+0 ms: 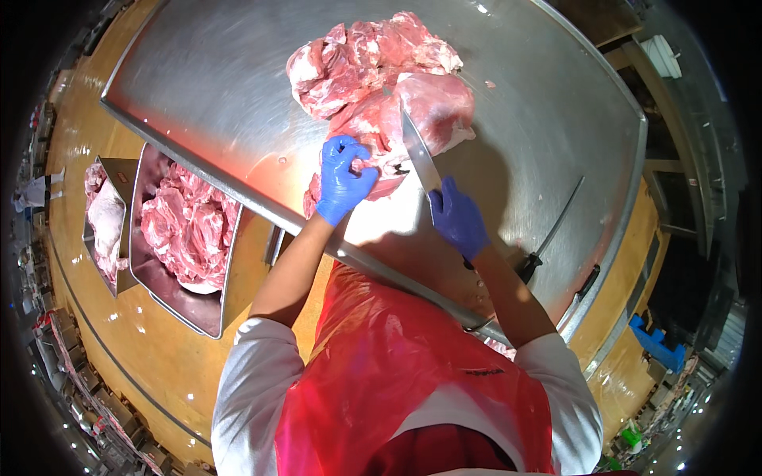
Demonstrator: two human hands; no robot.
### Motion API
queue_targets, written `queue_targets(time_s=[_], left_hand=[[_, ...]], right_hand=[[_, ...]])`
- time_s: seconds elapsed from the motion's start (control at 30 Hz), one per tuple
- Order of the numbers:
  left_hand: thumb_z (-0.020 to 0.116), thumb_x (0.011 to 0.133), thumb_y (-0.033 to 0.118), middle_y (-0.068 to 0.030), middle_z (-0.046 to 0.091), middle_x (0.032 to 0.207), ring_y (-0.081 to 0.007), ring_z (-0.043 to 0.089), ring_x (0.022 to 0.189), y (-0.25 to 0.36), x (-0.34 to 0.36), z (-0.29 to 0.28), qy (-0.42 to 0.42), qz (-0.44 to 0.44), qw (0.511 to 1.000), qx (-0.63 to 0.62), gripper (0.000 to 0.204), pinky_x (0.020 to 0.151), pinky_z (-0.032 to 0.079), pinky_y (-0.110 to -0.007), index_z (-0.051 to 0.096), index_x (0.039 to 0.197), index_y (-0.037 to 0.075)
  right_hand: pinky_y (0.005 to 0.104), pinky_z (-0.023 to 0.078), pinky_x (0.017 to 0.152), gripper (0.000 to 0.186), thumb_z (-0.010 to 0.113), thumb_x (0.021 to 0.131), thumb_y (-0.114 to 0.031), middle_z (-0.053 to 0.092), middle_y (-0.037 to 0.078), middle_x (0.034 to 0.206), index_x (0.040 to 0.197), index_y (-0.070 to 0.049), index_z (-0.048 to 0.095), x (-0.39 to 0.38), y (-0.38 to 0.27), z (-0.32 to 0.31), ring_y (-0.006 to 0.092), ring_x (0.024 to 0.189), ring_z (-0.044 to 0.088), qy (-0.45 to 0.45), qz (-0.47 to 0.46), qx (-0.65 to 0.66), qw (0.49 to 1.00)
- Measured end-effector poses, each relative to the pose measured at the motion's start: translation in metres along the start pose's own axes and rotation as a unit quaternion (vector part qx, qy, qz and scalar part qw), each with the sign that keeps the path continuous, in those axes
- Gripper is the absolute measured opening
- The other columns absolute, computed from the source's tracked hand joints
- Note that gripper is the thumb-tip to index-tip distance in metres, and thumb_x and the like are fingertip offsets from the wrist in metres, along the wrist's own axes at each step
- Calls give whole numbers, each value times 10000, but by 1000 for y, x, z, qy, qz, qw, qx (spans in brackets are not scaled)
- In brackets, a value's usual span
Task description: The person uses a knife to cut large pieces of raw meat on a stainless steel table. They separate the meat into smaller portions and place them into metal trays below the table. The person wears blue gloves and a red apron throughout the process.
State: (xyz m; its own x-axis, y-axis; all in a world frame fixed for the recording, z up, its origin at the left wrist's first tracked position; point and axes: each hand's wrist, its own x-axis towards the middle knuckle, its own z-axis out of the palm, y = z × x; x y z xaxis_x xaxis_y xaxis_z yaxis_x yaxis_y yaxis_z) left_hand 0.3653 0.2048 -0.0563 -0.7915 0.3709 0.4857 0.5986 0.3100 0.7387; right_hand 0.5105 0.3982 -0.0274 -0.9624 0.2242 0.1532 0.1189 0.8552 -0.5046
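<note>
A large cut of raw meat (436, 103) lies on the steel table (548, 103). My left hand (346, 178), in a blue glove, has its fingers curled on the near left part of this meat and grips it. In my right hand (459, 218), also gloved in blue, is a knife (419, 151) with a broad blade. Its blade points away from me and lies against the right side of the meat, the tip near the pale, smooth part. Behind, touching this cut, rests another heap of raw meat (365, 55).
A sharpening steel (559, 220) with a black handle lies right of my right forearm, and another black handle (588, 281) sits by the table's right edge. Left of the table stand a steel bin (151, 266) full of meat and a second meat container (121, 170).
</note>
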Motion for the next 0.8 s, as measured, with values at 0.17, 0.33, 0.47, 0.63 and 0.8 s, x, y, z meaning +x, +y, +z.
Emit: queue_targets(time_s=[0.17,0.33,0.47,0.63,0.8], left_hand=[[744,624,63,-125,544,952,-317,555,948,4,1,2,-38,36,998,-18,229,831,470,-406,607,807,77],[718,627,62,-102,524,889,-310,530,892,-7,3,-2,-47,46,996,-57,189,788,458,-404,603,770,105],[699,639,56,-110,528,891,-315,541,890,-19,3,-8,-47,43,996,-64,167,792,469,-406,598,767,93],[610,725,-26,-105,556,952,-220,577,881,-50,16,-50,-41,-120,983,-132,141,811,479,-318,582,855,23],[773,688,160,-126,538,1196,-337,561,1005,39,21,-55,-148,34,948,278,420,803,507,-456,623,1080,138]], right_hand=[[402,486,568,189,533,989,-203,553,164,733,1058,-30,563,38,5,25,336,634,593,-26,-117,-49,992],[443,518,653,231,506,982,-191,631,181,874,1148,-43,569,-3,15,54,347,747,648,-66,-6,-179,982],[439,548,707,325,474,1008,-241,664,153,987,1238,-43,589,-77,12,30,316,828,674,-98,90,-109,985],[467,555,740,317,472,1010,-229,680,159,1102,1240,-50,595,-142,20,-2,331,910,686,-112,68,-132,983],[430,544,660,237,488,1011,-221,691,146,988,1129,-55,610,-107,-20,-33,321,822,689,-67,94,-61,991]])
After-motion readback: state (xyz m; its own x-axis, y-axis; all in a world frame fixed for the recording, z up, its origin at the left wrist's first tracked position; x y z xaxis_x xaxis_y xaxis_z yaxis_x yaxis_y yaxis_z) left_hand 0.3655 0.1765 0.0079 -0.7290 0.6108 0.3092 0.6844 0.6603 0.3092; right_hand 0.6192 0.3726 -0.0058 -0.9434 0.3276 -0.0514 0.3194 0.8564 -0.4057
